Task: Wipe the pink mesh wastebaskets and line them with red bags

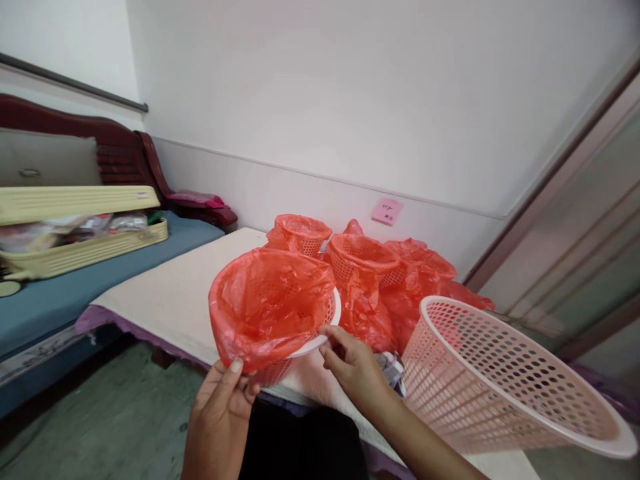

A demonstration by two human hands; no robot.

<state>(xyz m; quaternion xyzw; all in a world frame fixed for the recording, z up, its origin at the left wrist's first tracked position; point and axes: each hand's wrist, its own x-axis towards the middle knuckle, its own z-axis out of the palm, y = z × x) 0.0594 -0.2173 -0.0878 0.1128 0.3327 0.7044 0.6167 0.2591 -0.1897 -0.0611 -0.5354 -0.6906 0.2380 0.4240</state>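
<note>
The left hand clamps a red plastic bag over the rim of a perforated basket by the pale cloth; the right hand touches bare rim, finger closure unclear. Lining appears underway, the gap seemingly calling for more overlap.

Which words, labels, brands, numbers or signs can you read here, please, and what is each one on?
None can be read with certainty.
Pink note on the wall: dark handwritten marks, too small and blurred to read.
Upper part of the pale yellow case: a tiny label-like mark, unreadable.
</note>
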